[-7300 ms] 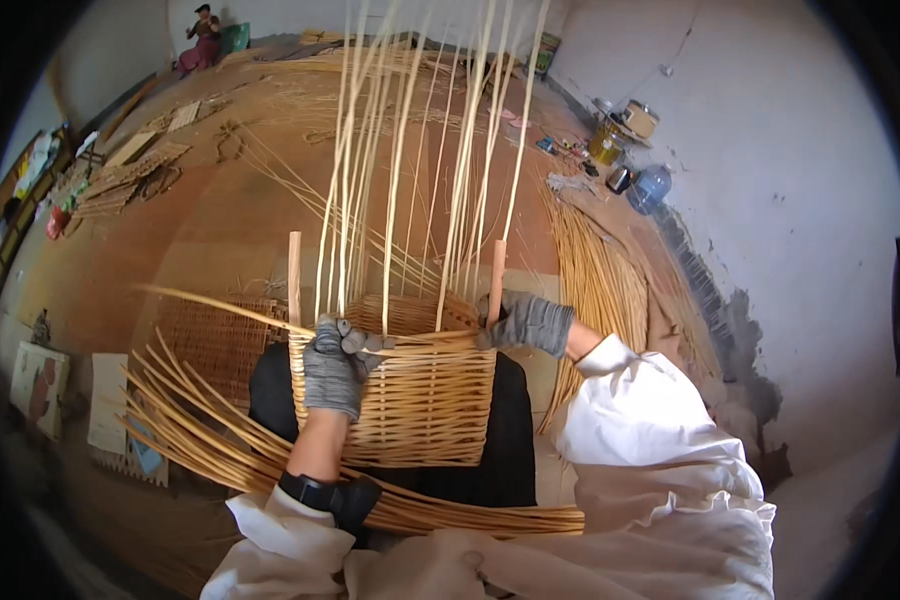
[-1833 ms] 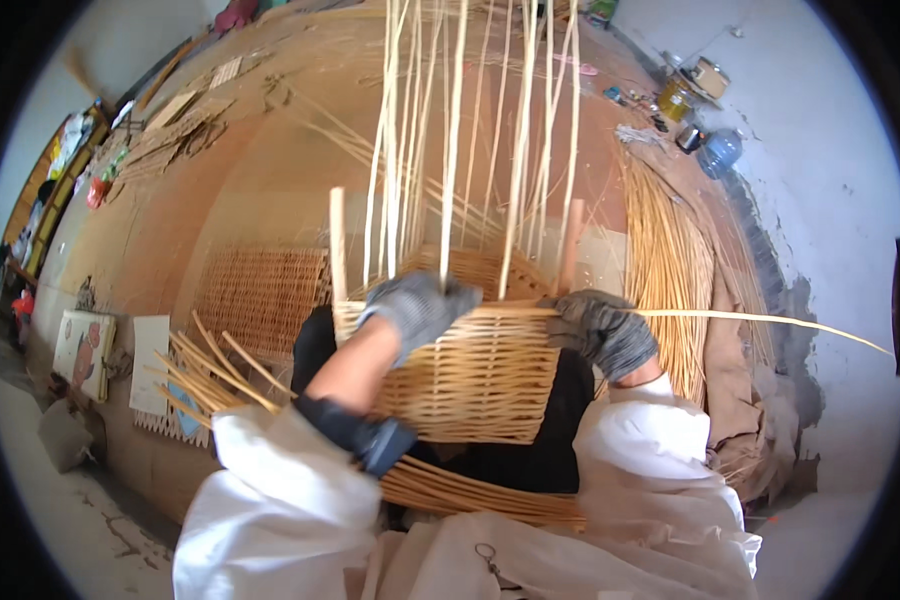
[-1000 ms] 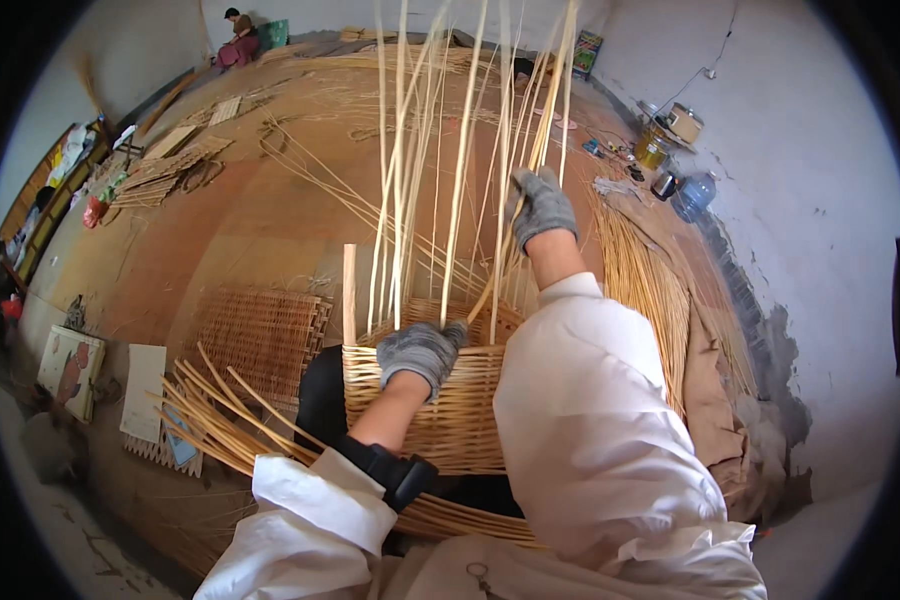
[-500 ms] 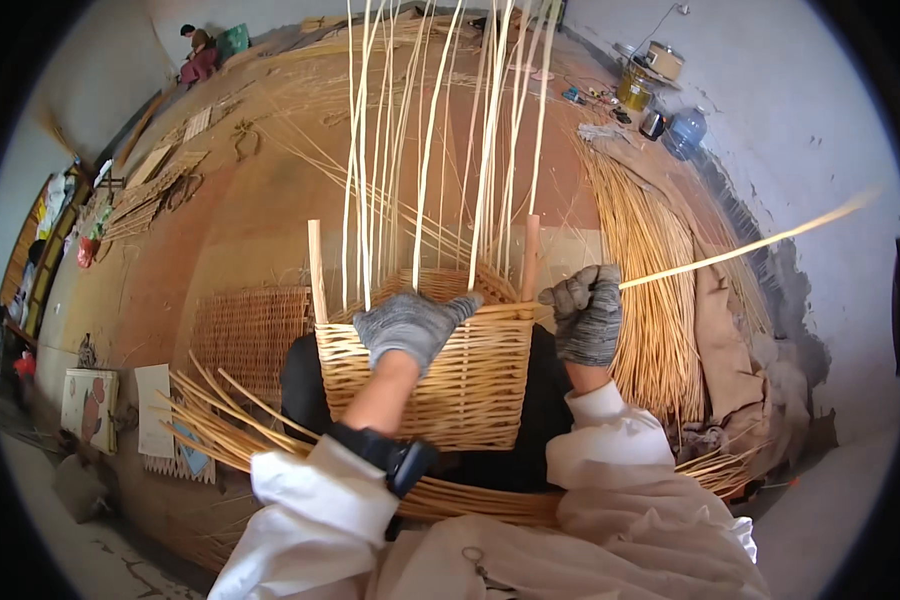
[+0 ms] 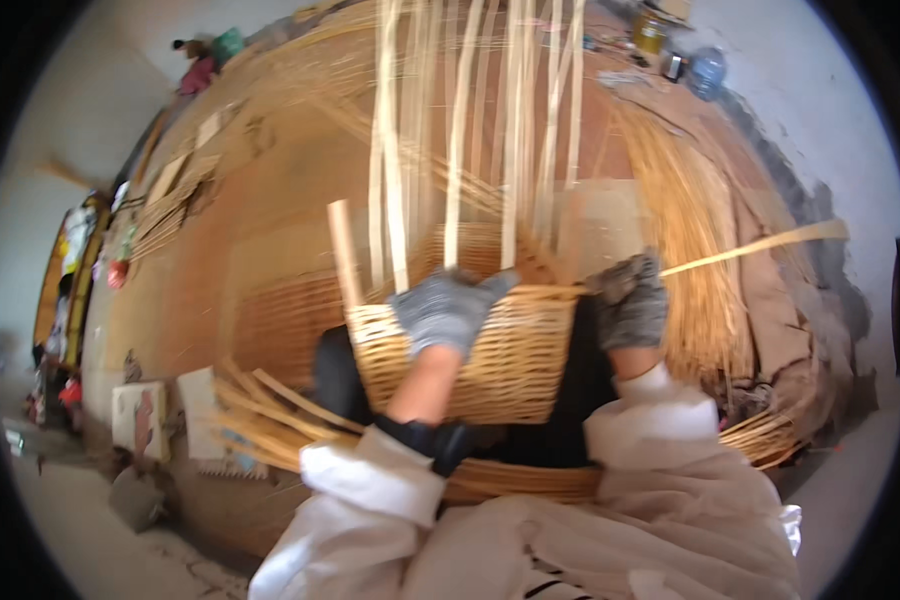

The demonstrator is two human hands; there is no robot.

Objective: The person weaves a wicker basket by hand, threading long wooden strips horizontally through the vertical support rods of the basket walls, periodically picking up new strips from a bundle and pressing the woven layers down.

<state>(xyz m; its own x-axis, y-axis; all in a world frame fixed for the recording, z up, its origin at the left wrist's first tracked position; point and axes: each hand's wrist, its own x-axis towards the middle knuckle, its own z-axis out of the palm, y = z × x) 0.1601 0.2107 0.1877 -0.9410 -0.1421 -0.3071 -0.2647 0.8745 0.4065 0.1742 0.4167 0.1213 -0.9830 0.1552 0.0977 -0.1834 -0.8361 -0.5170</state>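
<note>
Now lowered, right hand (image 5: 634,305) gripping strand (image 5: 760,246), left hand (image 5: 442,312) still on basket (image 5: 518,362)

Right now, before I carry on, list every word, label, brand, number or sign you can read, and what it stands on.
No text can be read in this view.
Tan woven wicker basket: no writing seen.
White square board with a reddish picture: any lettering is too small and blurred.
Blue translucent plastic bottle: nothing I can make out.
Black wristband: too blurred to read.
</note>
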